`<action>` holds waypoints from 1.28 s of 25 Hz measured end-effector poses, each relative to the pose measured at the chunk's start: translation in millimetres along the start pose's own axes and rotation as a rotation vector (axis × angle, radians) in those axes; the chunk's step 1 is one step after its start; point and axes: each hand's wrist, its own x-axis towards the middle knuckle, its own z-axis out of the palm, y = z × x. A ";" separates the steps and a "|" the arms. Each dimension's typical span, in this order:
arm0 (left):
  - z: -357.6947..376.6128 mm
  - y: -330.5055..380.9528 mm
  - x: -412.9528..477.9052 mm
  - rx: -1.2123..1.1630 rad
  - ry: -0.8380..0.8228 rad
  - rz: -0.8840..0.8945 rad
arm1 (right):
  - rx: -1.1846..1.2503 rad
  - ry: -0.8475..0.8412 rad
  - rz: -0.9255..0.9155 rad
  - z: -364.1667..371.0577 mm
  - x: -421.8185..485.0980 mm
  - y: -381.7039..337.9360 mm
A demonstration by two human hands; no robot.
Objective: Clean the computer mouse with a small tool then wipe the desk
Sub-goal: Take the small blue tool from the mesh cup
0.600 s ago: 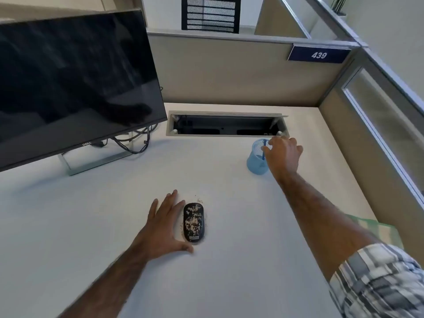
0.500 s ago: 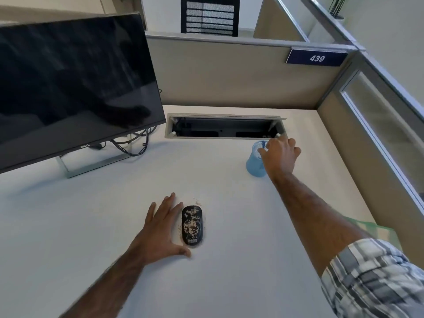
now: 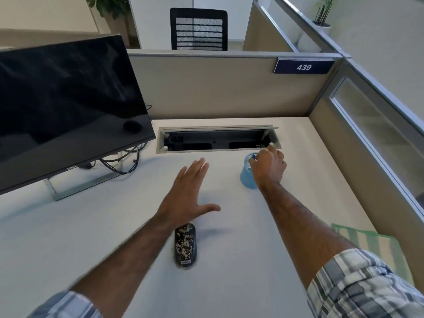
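A black computer mouse (image 3: 185, 245) speckled with pale crumbs lies on the white desk (image 3: 91, 226), near me at the centre. My left hand (image 3: 188, 193) hovers flat beyond the mouse, fingers straight and spread, touching nothing. A translucent blue cup (image 3: 246, 180) stands further back to the right. My right hand (image 3: 268, 166) reaches over its rim, fingertips pinching the top of a small blue tool (image 3: 252, 158) that stands in the cup. Most of the tool is hidden by the cup and my fingers.
A dark monitor (image 3: 64, 111) on a metal stand fills the left, cables behind it. An open cable tray (image 3: 218, 138) is sunk into the desk behind the cup. A green striped cloth (image 3: 376, 246) lies at the right edge. Partition walls close the back and right.
My left hand has left the mouse's side and moved forward and up over the desk. My right hand stays at the blue cup. The view has tilted, so the mouse appears nearer.
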 end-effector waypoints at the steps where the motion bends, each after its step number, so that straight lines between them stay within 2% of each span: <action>1: 3.7 11.0 20.2 -0.023 -0.032 -0.008 | 0.013 0.000 0.004 0.3 1.2 1.0; 8: 41.0 57.1 107.7 -0.190 -0.117 -0.103 | 0.119 0.011 -0.058 9.2 5.7 9.0; 18: 72.8 68.9 122.5 -0.364 -0.117 -0.183 | 0.297 0.026 -0.023 2.7 8.4 25.8; 25: 64.8 66.5 109.0 -0.297 0.012 -0.126 | 0.587 0.093 -0.056 -39.3 2.7 20.6; 29: 47.9 70.1 95.7 -0.236 0.138 -0.184 | 0.732 0.132 -0.073 -57.7 -12.3 6.4; 32: 31.9 73.6 77.6 -0.305 0.135 -0.239 | 0.789 0.082 -0.112 -62.9 -33.5 -12.0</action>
